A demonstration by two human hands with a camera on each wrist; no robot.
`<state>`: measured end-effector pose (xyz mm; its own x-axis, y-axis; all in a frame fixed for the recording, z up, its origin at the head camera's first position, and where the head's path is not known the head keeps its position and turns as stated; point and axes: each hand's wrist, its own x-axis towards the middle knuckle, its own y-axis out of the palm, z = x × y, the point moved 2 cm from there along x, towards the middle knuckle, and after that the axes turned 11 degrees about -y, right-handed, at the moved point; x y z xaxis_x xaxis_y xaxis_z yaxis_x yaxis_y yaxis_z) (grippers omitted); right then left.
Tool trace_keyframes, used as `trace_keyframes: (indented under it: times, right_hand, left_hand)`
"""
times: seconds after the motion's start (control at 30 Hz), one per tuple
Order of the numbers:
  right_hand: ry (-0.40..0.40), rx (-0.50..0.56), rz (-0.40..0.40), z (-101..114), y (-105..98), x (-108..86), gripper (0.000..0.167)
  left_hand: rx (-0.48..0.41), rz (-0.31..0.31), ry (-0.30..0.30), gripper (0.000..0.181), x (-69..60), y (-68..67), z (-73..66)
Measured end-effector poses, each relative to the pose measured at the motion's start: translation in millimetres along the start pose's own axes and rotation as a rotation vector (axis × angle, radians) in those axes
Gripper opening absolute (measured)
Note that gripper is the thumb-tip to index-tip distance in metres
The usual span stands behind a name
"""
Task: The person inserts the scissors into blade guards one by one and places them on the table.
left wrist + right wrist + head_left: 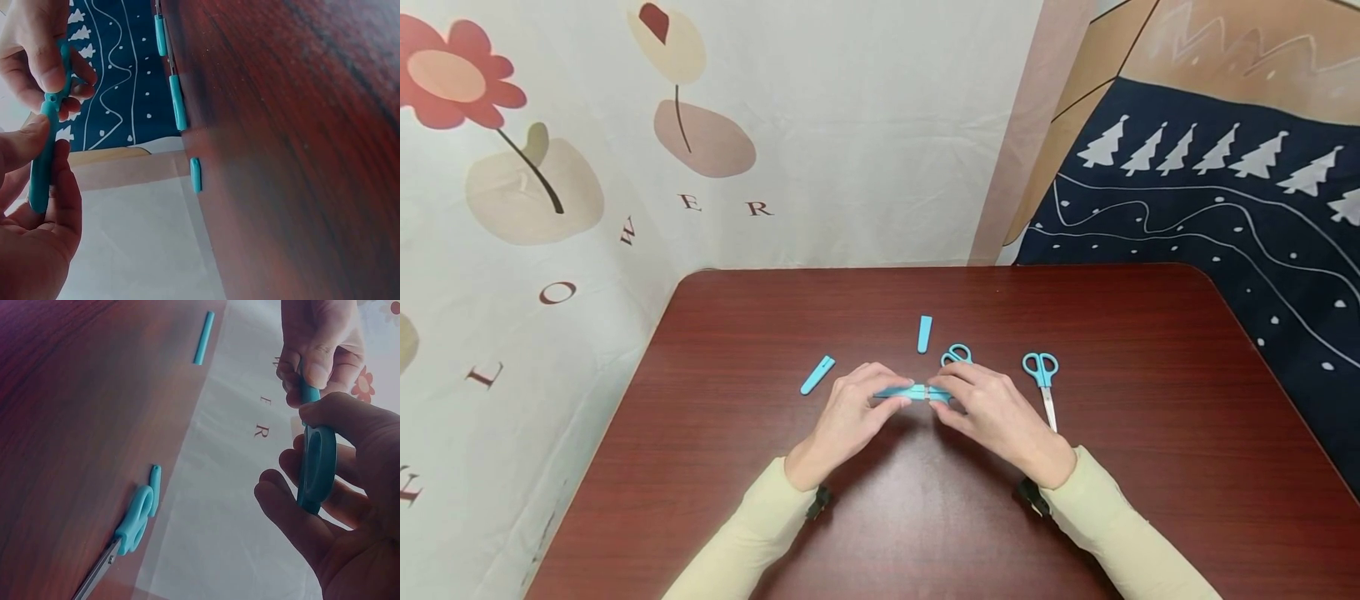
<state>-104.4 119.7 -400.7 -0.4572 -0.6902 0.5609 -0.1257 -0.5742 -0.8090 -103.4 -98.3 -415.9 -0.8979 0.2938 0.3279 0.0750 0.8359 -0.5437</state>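
My left hand [856,408] pinches a light-blue blade cover [41,175] between thumb and fingers. My right hand [996,410] holds the blue-handled scissors [326,464] by a finger loop. The cover encloses the blades and points left, with a narrow gap between it and the handles in the head view. Both hands hold the pair level above the table, thumbs close together. Just beyond my right hand lies a second pair of scissors [957,353], mostly hidden by that hand. A third pair [1041,371] lies to its right, blades bare and toward me.
On the dark red table [925,517], one loose blue cover [817,375] lies left of my left hand. Another cover [924,334] lies farther back, beyond both hands. A pale printed cloth [850,133] hangs behind the table, and a navy tree-patterned cloth [1195,200] hangs at the right.
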Motion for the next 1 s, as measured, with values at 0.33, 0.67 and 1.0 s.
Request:
trace_keyframes:
  times: [0.33, 0.67, 1.0]
  right_hand:
    - [-0.003, 0.014, -0.011, -0.9, 0.8, 1.0, 0.027]
    - [-0.015, 0.007, -0.01, 1.5, 1.1, 1.4, 0.028]
    - [-0.003, 0.01, 0.005, 2.2, 1.2, 1.9, 0.027]
  left_hand:
    - [0.007, -0.017, 0.035, 0.02, 1.1, 0.9, 0.3]
    - [-0.005, -0.02, 0.038, 0.02, -0.1, 3.8, 1.6]
    - [-0.007, -0.02, 0.043, 0.02, 0.8, 5.4, 0.6]
